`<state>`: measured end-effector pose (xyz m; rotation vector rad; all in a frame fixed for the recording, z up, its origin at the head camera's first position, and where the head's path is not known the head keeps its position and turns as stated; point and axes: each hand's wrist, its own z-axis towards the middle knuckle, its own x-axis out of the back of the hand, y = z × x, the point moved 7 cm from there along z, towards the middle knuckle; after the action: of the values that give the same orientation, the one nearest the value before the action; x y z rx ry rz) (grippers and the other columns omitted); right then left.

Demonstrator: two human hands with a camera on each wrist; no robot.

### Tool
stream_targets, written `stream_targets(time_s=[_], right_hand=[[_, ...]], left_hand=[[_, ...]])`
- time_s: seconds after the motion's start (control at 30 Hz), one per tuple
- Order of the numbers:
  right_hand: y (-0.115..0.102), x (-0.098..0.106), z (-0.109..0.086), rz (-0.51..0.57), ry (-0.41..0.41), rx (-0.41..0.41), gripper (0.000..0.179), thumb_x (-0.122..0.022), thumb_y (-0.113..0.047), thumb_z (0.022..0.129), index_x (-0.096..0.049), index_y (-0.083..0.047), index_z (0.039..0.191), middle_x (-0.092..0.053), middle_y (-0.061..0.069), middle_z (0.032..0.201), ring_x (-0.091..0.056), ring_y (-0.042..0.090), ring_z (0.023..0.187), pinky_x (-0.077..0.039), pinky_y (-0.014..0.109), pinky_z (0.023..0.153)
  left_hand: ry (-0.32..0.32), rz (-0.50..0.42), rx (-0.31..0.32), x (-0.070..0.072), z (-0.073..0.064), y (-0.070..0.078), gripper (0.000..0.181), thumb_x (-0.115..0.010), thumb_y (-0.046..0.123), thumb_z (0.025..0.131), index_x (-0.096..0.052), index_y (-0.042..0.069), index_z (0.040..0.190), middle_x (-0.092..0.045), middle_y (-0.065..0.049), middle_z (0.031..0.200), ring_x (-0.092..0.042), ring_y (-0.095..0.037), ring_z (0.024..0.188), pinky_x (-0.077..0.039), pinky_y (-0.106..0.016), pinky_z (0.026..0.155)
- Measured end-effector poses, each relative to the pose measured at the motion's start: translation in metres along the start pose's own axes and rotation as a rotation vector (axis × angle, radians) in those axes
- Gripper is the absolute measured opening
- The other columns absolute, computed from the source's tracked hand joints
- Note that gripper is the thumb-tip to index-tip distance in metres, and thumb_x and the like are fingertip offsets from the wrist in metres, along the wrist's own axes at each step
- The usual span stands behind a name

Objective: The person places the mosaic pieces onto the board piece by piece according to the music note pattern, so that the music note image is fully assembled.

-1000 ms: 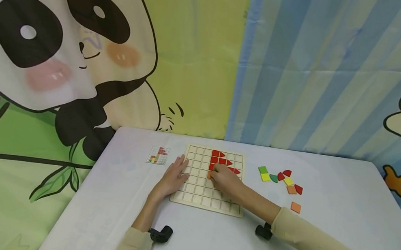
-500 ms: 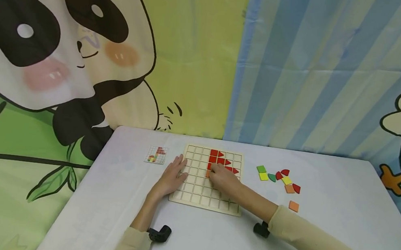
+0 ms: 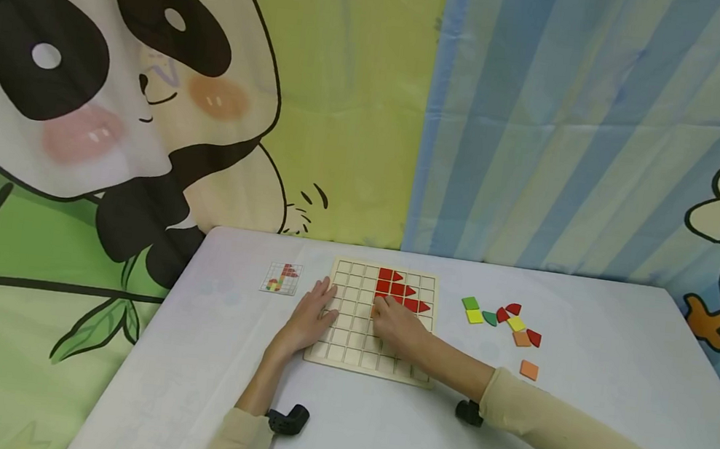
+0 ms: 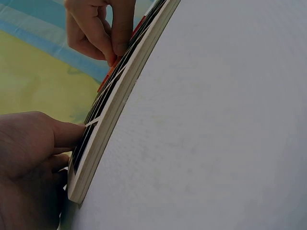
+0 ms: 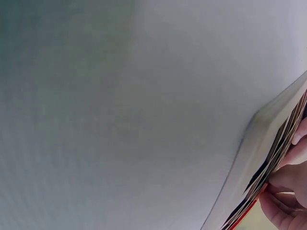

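Note:
In the head view a pale wooden grid board lies on the table. Red square and pointed tiles fill parts of its upper rows. My right hand reaches over the board from the right, thumb and fingers pinching an orange square tile just below the red column. The left wrist view shows that orange tile at the fingertips, low against the grid. My left hand rests on the board's left edge with fingers extended; its thumb touches the rim.
A small printed card with a coloured grid picture lies left of the board. Loose tiles lie to the right: green, yellow, red and orange among them. A patterned curtain hangs behind the table.
My right hand has shifted slightly toward me, uncovering more of the third red row. The left hand has stayed on the board's edge.

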<state>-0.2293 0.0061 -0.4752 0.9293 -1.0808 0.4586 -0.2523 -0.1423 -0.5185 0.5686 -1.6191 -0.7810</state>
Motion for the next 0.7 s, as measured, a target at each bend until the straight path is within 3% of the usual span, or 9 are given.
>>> stream_targets(time_s=[0.3,0.43,0.57,0.7], right_hand=[[0.003,0.001,0.001,0.041,-0.004,0.074,0.005,-0.073,-0.004,0.083,-0.074,-0.004,0.088,-0.054,0.007,0.09,-0.047,0.016,0.074,-0.048,0.016,0.063],[0.013,0.004,-0.006,0.248,-0.058,0.02,0.017,-0.065,-0.005,0.09,-0.069,-0.001,0.107,-0.057,0.008,0.101,-0.054,0.018,0.086,-0.052,0.022,0.072],[0.027,0.012,-0.03,0.46,-0.07,-0.07,0.032,-0.062,-0.009,0.093,-0.061,-0.001,0.125,-0.061,0.01,0.114,-0.06,0.022,0.101,-0.056,0.03,0.08],[0.047,0.015,-0.071,0.504,-0.041,-0.135,0.04,-0.072,-0.012,0.086,-0.062,-0.001,0.124,-0.066,0.011,0.111,-0.063,0.023,0.1,-0.058,0.031,0.08]], left_hand=[[-0.003,0.012,0.004,0.0,0.0,-0.003,0.058,-0.051,0.023,0.099,-0.032,0.004,0.15,-0.012,-0.01,0.164,-0.004,-0.026,0.154,-0.003,-0.046,0.125],[0.003,0.002,-0.001,0.001,0.001,-0.003,0.057,-0.051,0.023,0.099,-0.032,0.004,0.15,-0.012,-0.01,0.164,-0.004,-0.026,0.154,-0.002,-0.046,0.125],[-0.006,0.001,-0.008,0.0,0.0,-0.002,0.057,-0.051,0.022,0.099,-0.032,0.003,0.15,-0.013,-0.011,0.164,-0.003,-0.027,0.154,-0.002,-0.047,0.125],[-0.017,0.01,-0.007,0.0,-0.001,-0.001,0.058,-0.051,0.022,0.099,-0.031,0.003,0.15,-0.012,-0.012,0.164,-0.003,-0.028,0.154,-0.003,-0.048,0.125]])
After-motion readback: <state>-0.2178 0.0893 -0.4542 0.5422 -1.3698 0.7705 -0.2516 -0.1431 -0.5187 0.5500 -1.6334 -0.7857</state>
